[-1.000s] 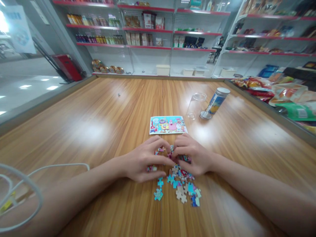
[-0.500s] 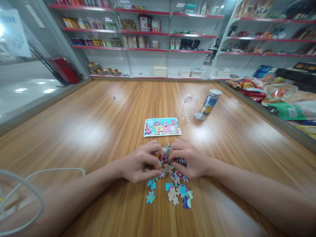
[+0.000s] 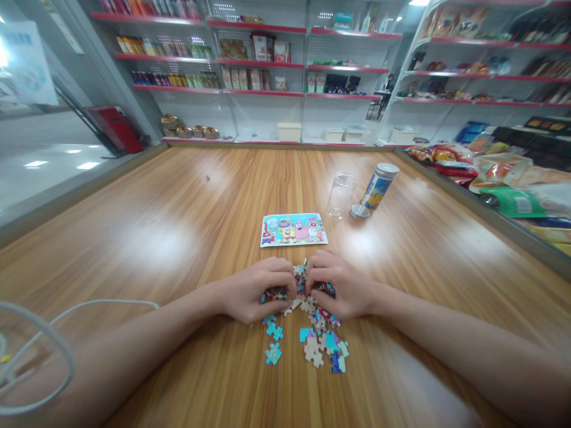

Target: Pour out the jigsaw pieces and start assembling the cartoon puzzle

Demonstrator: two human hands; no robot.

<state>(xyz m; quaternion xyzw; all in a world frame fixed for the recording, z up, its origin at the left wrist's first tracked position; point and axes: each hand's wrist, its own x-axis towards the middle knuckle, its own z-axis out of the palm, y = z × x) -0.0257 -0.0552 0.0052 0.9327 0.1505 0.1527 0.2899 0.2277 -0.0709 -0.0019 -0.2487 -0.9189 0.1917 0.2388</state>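
A loose pile of small jigsaw puzzle pieces (image 3: pixel 300 276) lies on the table before me, some printed in colours, others showing plain tan backs. My left hand (image 3: pixel 263 288) curves over the pile's left side, thumb apart from the bent fingers, with pieces visible in the gap. From the right, my right hand (image 3: pixel 336 285) arches over more pieces, its fingers bent and its thumb a little apart. Nothing shows gripped in either hand, though the fingertips' contact is partly hidden. Nearer me are a blue piece (image 3: pixel 273 353) and a small cluster of pieces (image 3: pixel 314 351). Beyond my hands lies a cartoon picture card (image 3: pixel 294 230).
A clear jar (image 3: pixel 342 195), a silver lid (image 3: pixel 360 211) and a blue-and-yellow canister (image 3: pixel 380 186) stand right of the card. A white cable (image 3: pixel 107 302) loops at left. Packaged snacks (image 3: pixel 513 178) line the right edge. Stocked shelves (image 3: pixel 259 61) rise behind the wooden table (image 3: pixel 214 226).
My left hand's fingers have come closer together and its thumb has shifted slightly. Tan-backed pieces between my hands have moved a little. My right hand stays nearly in place.
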